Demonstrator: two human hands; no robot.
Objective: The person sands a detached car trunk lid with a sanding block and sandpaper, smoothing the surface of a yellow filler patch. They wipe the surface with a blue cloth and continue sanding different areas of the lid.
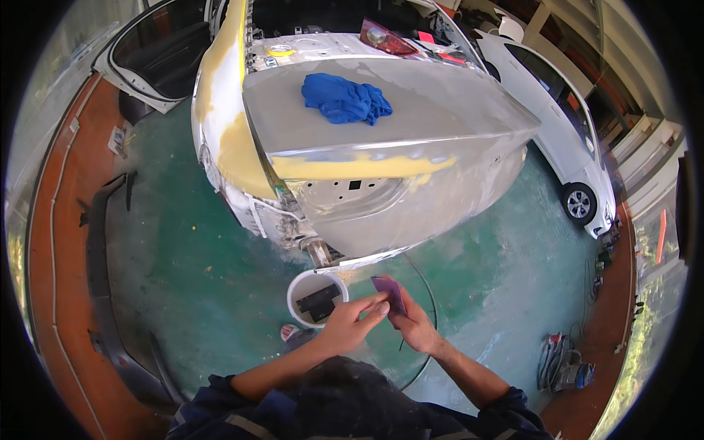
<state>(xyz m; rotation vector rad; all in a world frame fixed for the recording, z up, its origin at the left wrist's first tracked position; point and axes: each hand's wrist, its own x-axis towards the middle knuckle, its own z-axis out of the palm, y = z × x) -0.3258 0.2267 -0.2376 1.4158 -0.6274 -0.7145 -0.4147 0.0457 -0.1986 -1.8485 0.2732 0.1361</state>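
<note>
In front of my body, both hands meet at a small purple sheet (393,295) that looks like folded sandpaper. My right hand (418,326) grips it from the right, fingers closed around its lower part. Reaching in from the left, my left hand (353,323) has its thumb and forefinger closed at the sheet's left edge. Just left of the hands, a white bucket (292,299) on the floor holds dark block-like pieces (318,301). Beyond stands a car's rear with a grey, sanded-looking trunk lid (440,103) carrying yellow filler. A crumpled blue cloth (345,99) lies on top.
A yellow tape roll (279,50) and a red tail light (387,38) rest behind the lid. On the left floor lies a dark bumper (99,286). A white car (557,110) stands right, a machine (566,364) lower right. A thin hose (433,293) curves across the green floor.
</note>
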